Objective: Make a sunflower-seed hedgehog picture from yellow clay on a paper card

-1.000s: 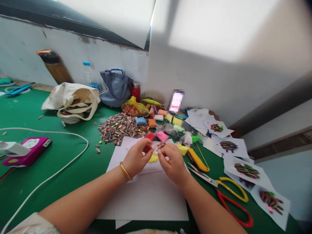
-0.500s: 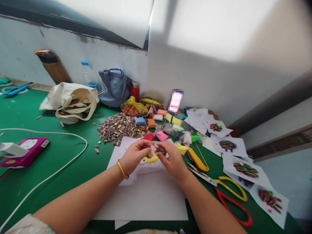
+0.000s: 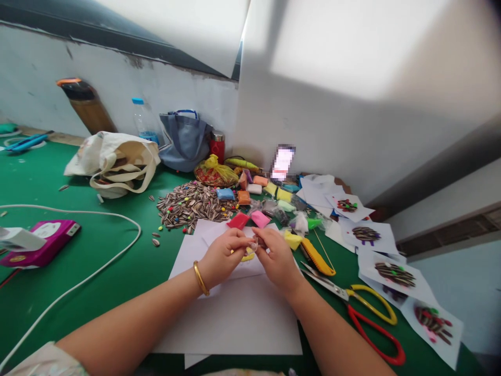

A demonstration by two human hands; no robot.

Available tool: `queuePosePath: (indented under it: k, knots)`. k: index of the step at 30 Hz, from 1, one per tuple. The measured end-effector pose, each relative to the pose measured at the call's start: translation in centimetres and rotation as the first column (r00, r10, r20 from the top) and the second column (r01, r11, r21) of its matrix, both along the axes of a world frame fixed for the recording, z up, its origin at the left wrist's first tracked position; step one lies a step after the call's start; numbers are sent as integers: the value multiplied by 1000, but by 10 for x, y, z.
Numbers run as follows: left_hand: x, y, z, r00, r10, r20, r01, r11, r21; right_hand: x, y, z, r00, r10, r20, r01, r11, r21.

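Note:
Between my two hands is a small clear plastic packet [image 3: 254,244] with something brownish in it. My left hand [image 3: 226,257], with a gold bangle at the wrist, pinches one side. The fingers of my right hand [image 3: 275,256] are closed on the other side and hide part of it. Below them, a yellow clay shape [image 3: 248,257] shows on a white sheet [image 3: 235,318], mostly covered by my hands. Just beyond lie a red clay packet [image 3: 238,220] and a pink clay packet [image 3: 260,219].
A heap of sunflower seeds [image 3: 193,206] lies back left, near a cream cloth bag [image 3: 113,162]. To the right are scissors [image 3: 344,295], a yellow cutter [image 3: 319,257] and several papers with seed pictures [image 3: 366,233]. A phone [image 3: 283,162] leans on the wall.
My left hand has shifted slightly right, closer to my right hand. Less of the clear packet shows between the fingers, and more of the yellow shape is covered.

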State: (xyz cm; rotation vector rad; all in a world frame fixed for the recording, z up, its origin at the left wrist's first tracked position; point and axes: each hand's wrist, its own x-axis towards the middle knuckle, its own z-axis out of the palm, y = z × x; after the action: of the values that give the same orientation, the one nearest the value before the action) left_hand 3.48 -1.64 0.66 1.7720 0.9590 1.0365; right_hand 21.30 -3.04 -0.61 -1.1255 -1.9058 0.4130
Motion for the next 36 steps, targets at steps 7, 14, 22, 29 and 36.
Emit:
queuePosePath:
  k: [7, 14, 22, 29, 36]
  knots:
    - [-4, 6, 3, 961, 130, 243, -44, 942, -333, 4, 0, 6, 997, 23, -72, -25, 999, -29]
    - [-6, 8, 2, 967, 98, 234, -26, 955, -295, 4, -2, -4, 940, 13, -342, -71, 985, -158]
    - [-1, 3, -13, 990, -119, 69, 116, 992, 50, 0, 0, -6, 907, 19, -421, -79, 989, -126]
    - [-5, 6, -5, 987, 32, 159, -16, 994, -104, 2, 1, -6, 924, -21, -383, -43, 986, -159]
    - [-6, 15, -6, 900, 177, 398, 67, 846, -529, 5, 2, -5, 953, 51, -299, -86, 991, -105]
